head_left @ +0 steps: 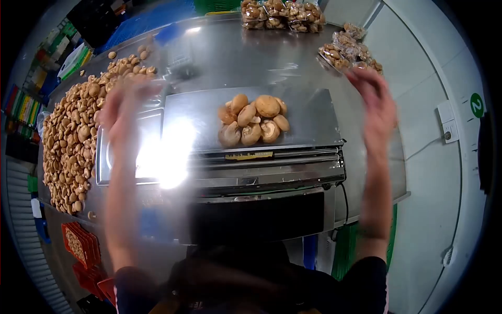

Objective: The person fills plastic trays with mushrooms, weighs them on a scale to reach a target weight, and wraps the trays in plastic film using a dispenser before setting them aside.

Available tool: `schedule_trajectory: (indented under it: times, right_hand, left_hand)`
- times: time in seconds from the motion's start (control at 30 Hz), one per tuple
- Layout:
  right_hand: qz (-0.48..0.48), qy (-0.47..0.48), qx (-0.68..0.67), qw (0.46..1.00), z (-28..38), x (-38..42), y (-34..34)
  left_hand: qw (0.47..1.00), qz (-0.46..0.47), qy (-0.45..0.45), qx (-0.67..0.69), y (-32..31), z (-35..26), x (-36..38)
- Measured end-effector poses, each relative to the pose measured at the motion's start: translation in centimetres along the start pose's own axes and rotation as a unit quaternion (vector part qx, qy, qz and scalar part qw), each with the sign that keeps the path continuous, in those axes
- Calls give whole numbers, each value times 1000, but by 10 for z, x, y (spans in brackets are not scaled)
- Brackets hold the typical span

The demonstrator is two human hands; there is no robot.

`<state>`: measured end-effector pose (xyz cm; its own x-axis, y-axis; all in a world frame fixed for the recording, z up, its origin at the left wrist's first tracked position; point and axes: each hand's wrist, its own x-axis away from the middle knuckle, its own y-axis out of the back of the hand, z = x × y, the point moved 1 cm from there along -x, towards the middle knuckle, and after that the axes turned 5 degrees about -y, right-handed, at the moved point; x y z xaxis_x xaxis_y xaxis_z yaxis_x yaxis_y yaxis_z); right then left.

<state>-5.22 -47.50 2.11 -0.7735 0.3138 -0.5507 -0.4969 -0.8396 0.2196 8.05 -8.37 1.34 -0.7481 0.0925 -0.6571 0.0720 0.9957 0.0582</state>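
Note:
Several brown mushrooms (253, 119) sit in a cluster on the flat metal plate of a wrapping machine (308, 118) at the middle. My left hand (123, 102) is raised beside the large mushroom pile (73, 136), blurred by motion, so its fingers and anything in them cannot be made out. On the other side, my right hand (374, 99) is raised near the wrapped mushroom packs (348, 49), its fingers apart and bent, with nothing visible in them. Neither hand touches the cluster.
More wrapped mushroom packs (282, 15) stand at the table's back edge. A shiny metal tray (103, 157) adjoins the machine's left side. Red crates (81, 246) are stacked low at the left. A pale wall (418, 172) with a socket and cable borders the right.

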Motion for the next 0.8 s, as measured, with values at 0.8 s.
schedule_trajectory:
  times: [0.8]
  right_hand:
    - [56,-316,133,938,11,285,-64]
  left_hand:
    - [898,256,170,-316,-5,-34,255]
